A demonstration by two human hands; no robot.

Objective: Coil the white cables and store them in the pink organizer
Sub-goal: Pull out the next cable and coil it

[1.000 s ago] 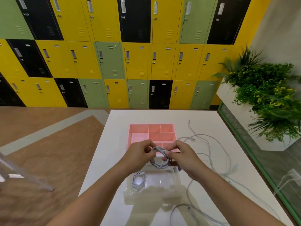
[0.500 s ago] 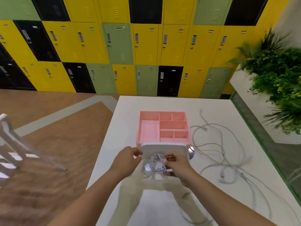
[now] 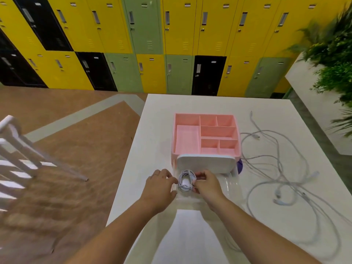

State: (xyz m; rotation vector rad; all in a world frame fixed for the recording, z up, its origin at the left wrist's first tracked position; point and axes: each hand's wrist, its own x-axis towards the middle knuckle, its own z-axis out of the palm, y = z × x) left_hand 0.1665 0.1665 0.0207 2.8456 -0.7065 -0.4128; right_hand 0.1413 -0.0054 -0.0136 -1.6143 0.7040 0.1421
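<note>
My right hand (image 3: 207, 185) pinches a white coil (image 3: 186, 181) over the clear drawer (image 3: 230, 187). My left hand (image 3: 160, 187) curls at the coil's left side, grip unclear. The organizer (image 3: 187, 141) lies straight ahead, touching the drawer. Loose cables (image 3: 282, 176) sprawl toward the table's (image 3: 190, 103) right edge, nearer my right hand.

Chair (image 3: 15, 149) blurred, cut by left edge. Plant (image 3: 333, 54) smeared, cropped at right. Purple object (image 3: 239, 165) mostly hidden behind white drawer front (image 3: 206, 163). Coiled cable (image 3: 186, 181) partly covered by right hand (image 3: 206, 184) fingers.
</note>
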